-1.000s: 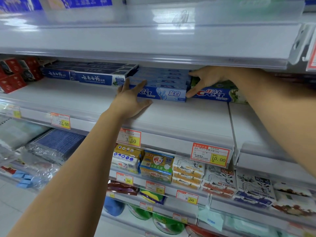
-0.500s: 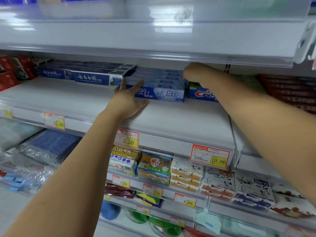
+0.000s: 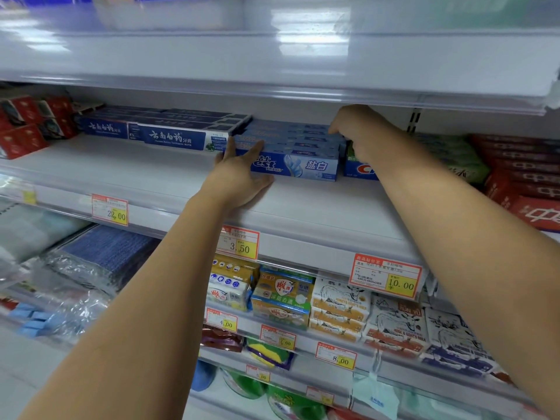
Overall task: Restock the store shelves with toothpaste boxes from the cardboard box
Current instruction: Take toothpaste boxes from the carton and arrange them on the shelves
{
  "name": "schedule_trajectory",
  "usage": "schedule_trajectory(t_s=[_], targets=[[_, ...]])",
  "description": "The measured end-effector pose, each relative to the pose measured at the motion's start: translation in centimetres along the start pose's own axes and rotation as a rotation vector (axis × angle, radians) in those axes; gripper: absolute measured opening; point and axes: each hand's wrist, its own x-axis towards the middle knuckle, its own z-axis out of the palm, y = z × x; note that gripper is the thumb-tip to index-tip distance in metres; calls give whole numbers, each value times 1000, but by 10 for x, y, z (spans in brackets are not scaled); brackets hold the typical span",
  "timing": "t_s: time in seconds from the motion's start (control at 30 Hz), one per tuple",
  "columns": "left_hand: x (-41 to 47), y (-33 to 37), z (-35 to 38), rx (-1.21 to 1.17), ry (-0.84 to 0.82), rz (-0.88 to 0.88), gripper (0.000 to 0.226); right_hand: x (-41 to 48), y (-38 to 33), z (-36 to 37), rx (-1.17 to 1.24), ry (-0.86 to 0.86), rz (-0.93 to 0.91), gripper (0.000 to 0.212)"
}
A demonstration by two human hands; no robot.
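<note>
One wide-angle head view, faced forward at the shelf (image 3: 169, 177), stood near, looked slightly down on the boxes (image 3: 306, 166), lower shelves (image 3: 306, 340) beneath.

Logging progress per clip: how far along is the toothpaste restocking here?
Done: light-blue Crest boxes stacked on the shelf. In hand: left hand touches the stack's left end, right hand curls over its right end, grip unclear. Left: cannot judge; the cardboard box is out of view.

Two forearms noted, both bare from frame edge to wrist — smooth, slim, tapering toward the hands. Left hand (image 3: 239, 180), above the 3.50 price tag (image 3: 239, 244): bare, back and thumb showing. Right hand (image 3: 360, 131), up and right of that tag: bare — back and knuckles showing, fingertips hidden.
</note>
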Motion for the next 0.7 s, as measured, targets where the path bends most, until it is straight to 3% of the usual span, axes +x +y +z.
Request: schedule_trajectory(t_s=[0.17,0.23,0.33,0.43,0.53,0.63,0.7], targets=[[2,-2,1,8,9,5,68,-2,-3,-2,292,6,239,25],[2,-3,2,6,6,6,68,5,5,-4,233,-9,294,50],[3,-4,3,6,3,3,69,27,24,-3,159,-32,298,59],[4,-4,3,1,3,-5,69,14,21,-7,158,-15,260,43],[3,-3,2,-8,-2,-15,69,-4,13,-12,77,-16,223,43],[2,-2,1,-12,-5,-22,68,-18,10,-13,-77,-10,135,19],[1,-1,0,-8,-5,-22,68,-25,11,-9,-88,13,105,22]])
